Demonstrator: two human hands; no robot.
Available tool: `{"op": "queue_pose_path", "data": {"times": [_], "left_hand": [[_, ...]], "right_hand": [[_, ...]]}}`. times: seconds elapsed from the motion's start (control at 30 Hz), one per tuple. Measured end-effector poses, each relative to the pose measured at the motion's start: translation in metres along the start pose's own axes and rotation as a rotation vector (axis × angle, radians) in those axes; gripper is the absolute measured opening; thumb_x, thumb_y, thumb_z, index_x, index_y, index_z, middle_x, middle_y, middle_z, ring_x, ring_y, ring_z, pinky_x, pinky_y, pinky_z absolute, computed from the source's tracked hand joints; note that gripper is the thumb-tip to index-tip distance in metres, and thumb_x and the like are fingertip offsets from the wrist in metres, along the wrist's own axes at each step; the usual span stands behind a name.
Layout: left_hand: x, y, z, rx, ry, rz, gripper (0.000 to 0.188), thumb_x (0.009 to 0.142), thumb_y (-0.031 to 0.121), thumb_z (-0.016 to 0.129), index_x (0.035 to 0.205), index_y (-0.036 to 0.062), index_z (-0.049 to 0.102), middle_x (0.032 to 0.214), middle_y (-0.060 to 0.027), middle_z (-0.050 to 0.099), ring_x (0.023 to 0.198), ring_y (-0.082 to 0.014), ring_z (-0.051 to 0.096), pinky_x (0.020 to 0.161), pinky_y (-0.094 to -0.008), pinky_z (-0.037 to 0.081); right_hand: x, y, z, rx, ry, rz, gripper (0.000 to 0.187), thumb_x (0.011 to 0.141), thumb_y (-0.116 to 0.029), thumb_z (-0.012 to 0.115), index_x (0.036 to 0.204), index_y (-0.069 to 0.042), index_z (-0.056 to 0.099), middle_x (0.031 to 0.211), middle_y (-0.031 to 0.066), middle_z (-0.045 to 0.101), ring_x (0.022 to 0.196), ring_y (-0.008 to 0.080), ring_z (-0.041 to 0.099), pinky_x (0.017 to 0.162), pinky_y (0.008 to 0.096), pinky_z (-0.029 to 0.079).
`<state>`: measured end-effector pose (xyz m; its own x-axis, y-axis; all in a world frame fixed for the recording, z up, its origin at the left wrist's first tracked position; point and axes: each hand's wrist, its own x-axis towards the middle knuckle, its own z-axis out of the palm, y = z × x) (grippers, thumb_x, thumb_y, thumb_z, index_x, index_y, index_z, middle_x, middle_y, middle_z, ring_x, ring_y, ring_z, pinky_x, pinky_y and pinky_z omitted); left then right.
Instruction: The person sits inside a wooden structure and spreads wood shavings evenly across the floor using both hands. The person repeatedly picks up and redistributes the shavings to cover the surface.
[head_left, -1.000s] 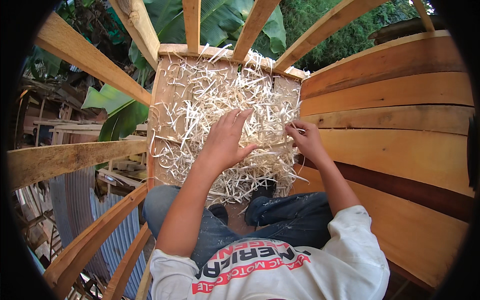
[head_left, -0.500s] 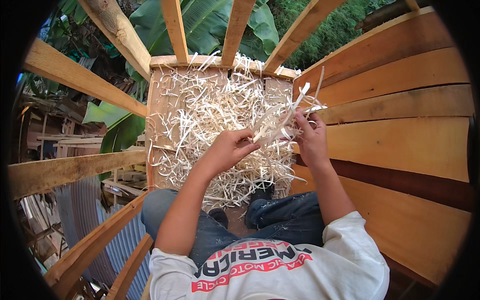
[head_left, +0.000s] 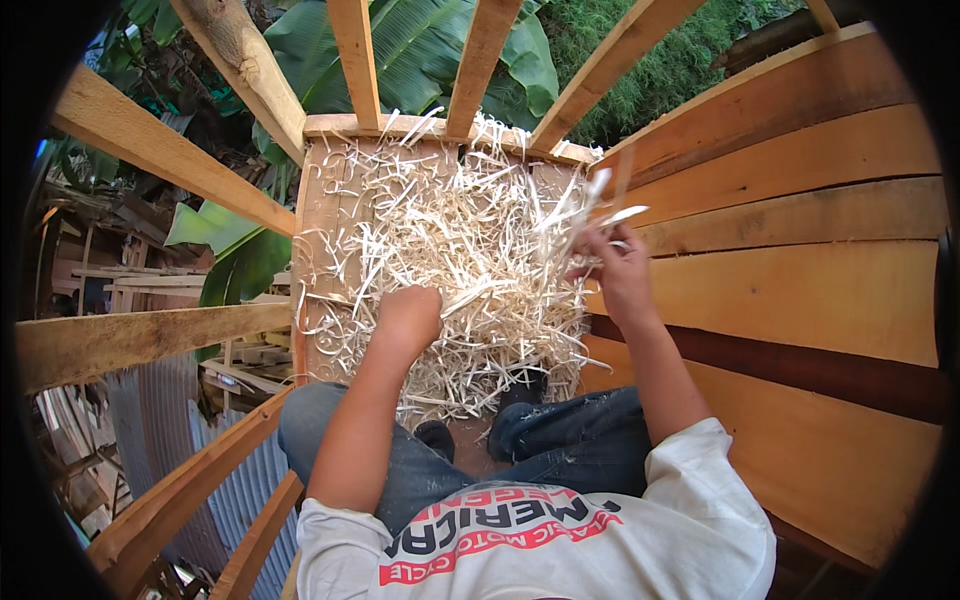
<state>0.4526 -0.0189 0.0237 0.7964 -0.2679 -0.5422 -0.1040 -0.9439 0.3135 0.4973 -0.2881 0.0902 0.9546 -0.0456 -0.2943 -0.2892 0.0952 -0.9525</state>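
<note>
Pale, curly wood shavings (head_left: 450,220) lie thickly over the plank floor. My right hand (head_left: 622,268), near the board wall, is closed round a loose bunch of long shavings (head_left: 575,215); their upper ends stick out past the fingers and are blurred. Lower and to the left, my left hand (head_left: 408,318) makes a fist with its back toward me. Thin strips (head_left: 475,293) run out from its thumb side, low over the pile. The fingertips of this hand are hidden. A wide gap separates the two hands.
Smooth boards (head_left: 780,290) wall the right side. Spaced wooden slats (head_left: 160,340) stand on the left and far sides, with leaves (head_left: 400,60) beyond. My feet (head_left: 435,437) rest at the near edge of the pile. Corrugated metal sheets (head_left: 235,500) lie outside, lower left.
My left hand has pulled away from the right one, moving left and slightly toward me, and has turned into a fist. The right hand stays nearly in place, its shavings swaying.
</note>
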Motion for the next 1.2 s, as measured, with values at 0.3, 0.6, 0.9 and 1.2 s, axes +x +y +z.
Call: {"op": "queue_pose_path", "data": {"times": [0.3,0.6,0.9,1.2], "left_hand": [[-0.03,0.004,-0.007,0.057,-0.056,-0.117,0.012,0.077,0.011,0.063,0.085,0.0067,0.071,0.084,-0.0149,0.071,0.084,-0.0307,0.07,0.073,-0.044,0.053],[-0.051,0.0,-0.007,0.03,0.137,-0.117,0.013,0.078,0.019,0.067,0.077,0.0054,0.068,0.074,-0.0156,0.067,0.075,-0.0332,0.068,0.069,-0.0454,0.051],[-0.028,-0.009,-0.011,0.012,0.102,-0.157,0.013,0.081,0.011,0.057,0.085,0.006,0.068,0.083,-0.0154,0.071,0.077,-0.0297,0.07,0.07,-0.0436,0.051],[-0.024,-0.005,-0.029,-0.326,0.239,-0.065,0.026,0.092,0.027,0.053,0.098,0.0031,0.06,0.083,-0.0203,0.066,0.086,-0.0393,0.063,0.076,-0.0496,0.049]], "right_hand": [[0.183,0.058,0.046,-0.551,-0.311,0.259,0.031,0.089,-0.017,0.068,0.108,0.005,0.058,0.092,0.0139,0.063,0.085,0.0219,0.064,0.059,0.0363,0.06],[0.237,-0.014,0.088,-0.929,-0.037,-0.377,0.066,0.079,-0.024,0.076,0.134,0.0,0.047,0.118,0.0215,0.058,0.109,0.0323,0.06,0.093,0.0391,0.05],[-0.003,0.22,0.01,-1.556,-0.711,0.13,0.081,0.077,-0.04,0.076,0.142,-0.011,0.038,0.145,0.0275,0.034,0.129,0.0398,0.044,0.099,0.0466,0.047],[0.02,0.15,0.014,-1.416,-0.676,0.147,0.025,0.079,-0.01,0.064,0.102,-0.008,0.072,0.091,0.0202,0.069,0.091,0.0342,0.067,0.08,0.0423,0.053]]}}
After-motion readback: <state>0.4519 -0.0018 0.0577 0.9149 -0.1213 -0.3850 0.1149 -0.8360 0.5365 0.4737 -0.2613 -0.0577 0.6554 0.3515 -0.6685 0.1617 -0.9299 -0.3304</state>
